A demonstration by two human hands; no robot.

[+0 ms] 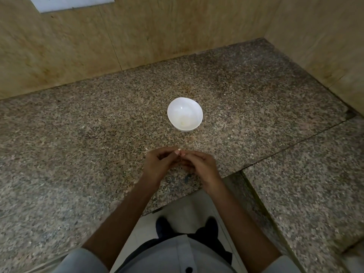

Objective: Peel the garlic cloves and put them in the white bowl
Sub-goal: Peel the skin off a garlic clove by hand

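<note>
A white bowl (184, 114) stands on the speckled granite counter (78, 134), with something pale lying at its bottom. In front of it, near the counter's edge, my left hand (158, 164) and my right hand (201, 166) are held together, fingertips meeting. Between the fingertips a small pale garlic clove (179, 150) peeks out, pinched by both hands with curled fingers. Most of the clove is hidden by the fingers.
Beige stone walls (137, 32) close off the counter at the back and right. A second granite slab (315, 184) runs along the right, forming a corner. A tiny pale scrap (146, 148) lies left of my hands. The floor and my shoes show below.
</note>
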